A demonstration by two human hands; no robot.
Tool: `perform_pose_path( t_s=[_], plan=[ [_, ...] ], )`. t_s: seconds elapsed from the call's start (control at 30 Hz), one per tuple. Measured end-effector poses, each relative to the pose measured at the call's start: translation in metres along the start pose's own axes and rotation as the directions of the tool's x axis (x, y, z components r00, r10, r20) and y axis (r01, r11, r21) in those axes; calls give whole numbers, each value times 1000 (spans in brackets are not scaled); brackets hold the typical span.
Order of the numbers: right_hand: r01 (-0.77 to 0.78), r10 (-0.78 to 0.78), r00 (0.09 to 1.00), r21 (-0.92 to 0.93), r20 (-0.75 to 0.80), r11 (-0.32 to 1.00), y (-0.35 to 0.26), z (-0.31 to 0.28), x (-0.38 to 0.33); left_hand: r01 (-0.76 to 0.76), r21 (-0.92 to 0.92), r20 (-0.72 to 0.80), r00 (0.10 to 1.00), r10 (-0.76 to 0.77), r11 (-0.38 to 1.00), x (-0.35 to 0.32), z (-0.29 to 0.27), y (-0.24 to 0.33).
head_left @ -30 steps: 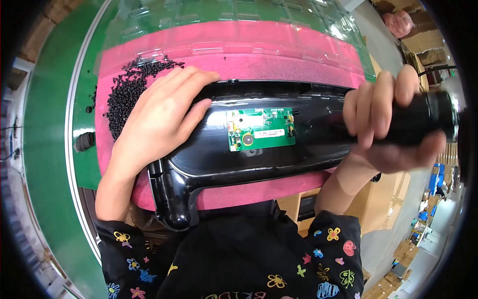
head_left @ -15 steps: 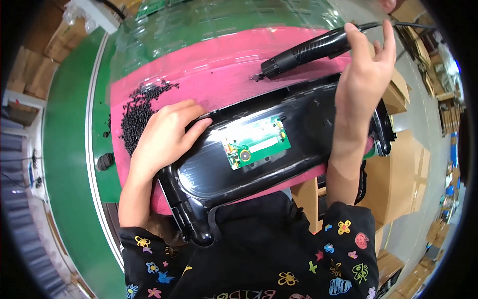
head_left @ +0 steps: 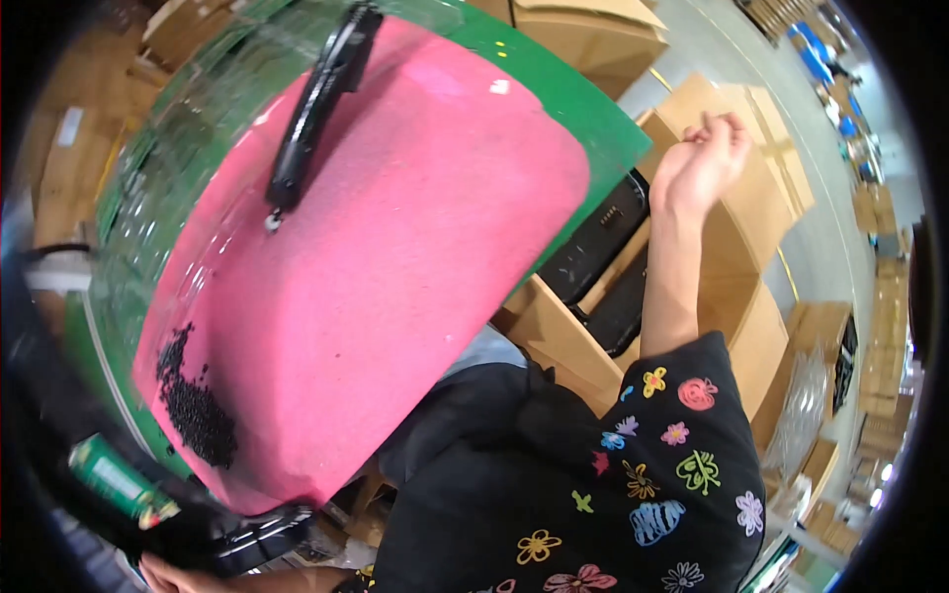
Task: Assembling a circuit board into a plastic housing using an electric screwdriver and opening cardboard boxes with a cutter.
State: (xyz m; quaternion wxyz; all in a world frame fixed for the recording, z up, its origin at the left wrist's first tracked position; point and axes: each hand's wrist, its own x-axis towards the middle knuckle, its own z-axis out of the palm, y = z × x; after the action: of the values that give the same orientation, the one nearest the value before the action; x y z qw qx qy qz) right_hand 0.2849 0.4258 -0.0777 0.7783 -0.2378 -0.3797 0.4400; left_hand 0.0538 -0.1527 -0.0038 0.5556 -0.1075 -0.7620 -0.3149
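At the lower left edge, my left hand (head_left: pixel 178 577) grips the black plastic housing (head_left: pixel 259 539). The housing is tilted and partly lost in the dark rim of the view; a green circuit board (head_left: pixel 114 481) shows on it. My right hand (head_left: pixel 700 166) is raised at the right, over an open cardboard box, with its fingers loosely bent and nothing visible in them. A black electric screwdriver (head_left: pixel 318 104) lies across the far left of the pink mat (head_left: pixel 425 227), away from both hands. Small black screws (head_left: pixel 196 410) are heaped on the mat's near left.
Beside the table, the cardboard box (head_left: pixel 568 341) holds black housings (head_left: pixel 603 237). Clear plastic trays (head_left: pixel 168 178) lie along the far left of the green table (head_left: pixel 583 114). More cartons (head_left: pixel 875 371) stand on the floor at the right.
The housing has left the mat and moved to the far left with my left hand. My right hand has let go of the screwdriver and moved over the box. The view has turned right.
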Motion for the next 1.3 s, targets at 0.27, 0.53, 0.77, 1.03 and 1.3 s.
perform_pose_path(
  t_s=[0.27,0.53,0.77,1.03,1.3],
  plan=[
    [-178,73,981,-983,-180,-31,198,-285,-58,518,-563,301,854,-423,644,9,-32,-52],
    [-433,520,351,-627,-779,-648,234,-387,-143,728,-672,504,585,-635,137,17,-21,-6],
    [-8,670,539,-798,-511,-602,228,-428,-109,887,-462,427,226,-875,4,28,-67,-330],
    [-692,805,230,-673,-547,-260,217,-420,-153,785,-480,332,576,-747,392,58,-4,-239],
    [-996,993,19,-89,120,30,101,-413,-113,674,-364,682,662,-309,643,44,123,-10]
  ],
)
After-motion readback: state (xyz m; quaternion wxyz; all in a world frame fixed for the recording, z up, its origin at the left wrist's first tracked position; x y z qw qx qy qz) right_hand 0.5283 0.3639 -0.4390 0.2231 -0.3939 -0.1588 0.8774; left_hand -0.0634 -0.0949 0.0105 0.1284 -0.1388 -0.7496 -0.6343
